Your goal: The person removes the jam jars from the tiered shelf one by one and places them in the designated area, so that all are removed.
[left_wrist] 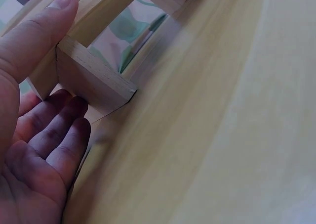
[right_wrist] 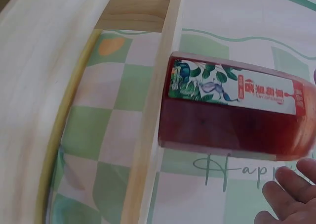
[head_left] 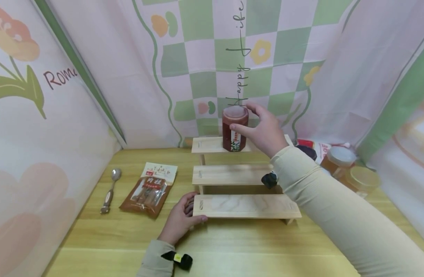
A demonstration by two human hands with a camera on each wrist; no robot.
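Note:
A jar of dark red jam (head_left: pixel 235 132) with a pale lid and a printed label stands upright on the top step of a three-tier wooden shelf (head_left: pixel 229 175). Around the jar's upper part is my right hand (head_left: pixel 267 129), its thumb in front and its fingers spread at the far side. In the right wrist view the fingertips (right_wrist: pixel 284 177) are apart from the jar (right_wrist: pixel 222 125). My left hand (head_left: pixel 178 219) holds the left end of the lowest step, thumb on the board's edge. Its fingers (left_wrist: pixel 54 125) curl against the wooden leg (left_wrist: pixel 91 73) in the left wrist view.
Left of the shelf lie a brown-and-white packet (head_left: pixel 151 190) and a spoon (head_left: pixel 110 190) on the wooden table (head_left: pixel 232 250). At the right, partly behind my forearm, are an amber jar (head_left: pixel 338 157), a yellow-lidded jar (head_left: pixel 362 179) and a red-and-white packet (head_left: pixel 307 144). A patterned curtain (head_left: pixel 201 57) hangs behind.

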